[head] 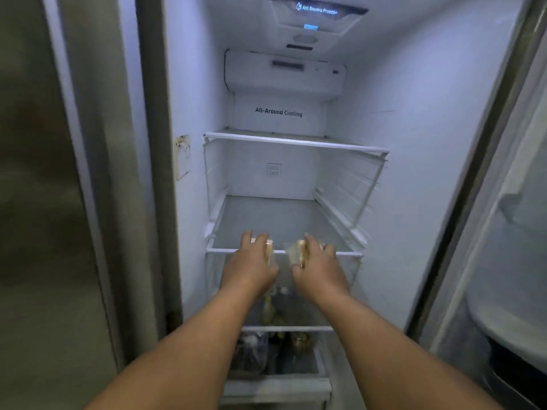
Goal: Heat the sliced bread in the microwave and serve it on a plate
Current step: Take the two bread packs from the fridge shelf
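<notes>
Both hands in the open white fridge [414,143]. My left hand [251,258] and right hand [318,261] each grip an end of the clear-wrapped sliced bread [296,251], at the front edge of the glass shelf [278,220].

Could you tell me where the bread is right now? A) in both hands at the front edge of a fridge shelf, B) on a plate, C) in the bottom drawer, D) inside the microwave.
A: the left hand and right hand each grip bread at the fridge shelf edge.
</notes>
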